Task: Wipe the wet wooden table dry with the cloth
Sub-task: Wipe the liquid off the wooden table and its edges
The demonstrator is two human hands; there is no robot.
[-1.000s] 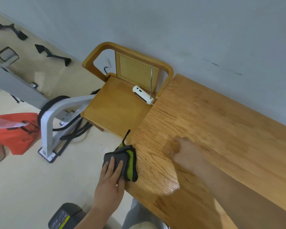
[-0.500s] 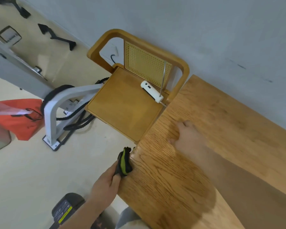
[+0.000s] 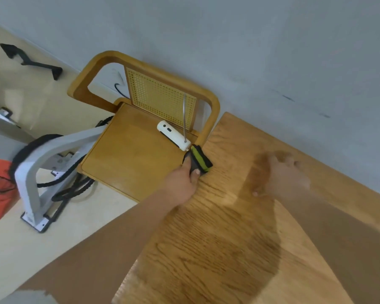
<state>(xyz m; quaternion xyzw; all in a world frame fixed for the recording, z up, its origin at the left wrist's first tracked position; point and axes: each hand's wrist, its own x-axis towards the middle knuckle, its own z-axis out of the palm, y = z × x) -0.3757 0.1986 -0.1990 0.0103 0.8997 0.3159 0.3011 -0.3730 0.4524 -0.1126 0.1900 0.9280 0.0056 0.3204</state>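
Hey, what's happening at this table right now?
A person is wiping a wooden table. Their left hand grips a bunched grey and green cloth at the table's left edge, close to a wooden chair with a white device on its seat. Their right hand rests flat on the tabletop, blurred.

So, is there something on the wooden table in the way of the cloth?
Only the right hand, resting flat on the wooden table just beyond the cloth, which the left hand holds at the table's edge.
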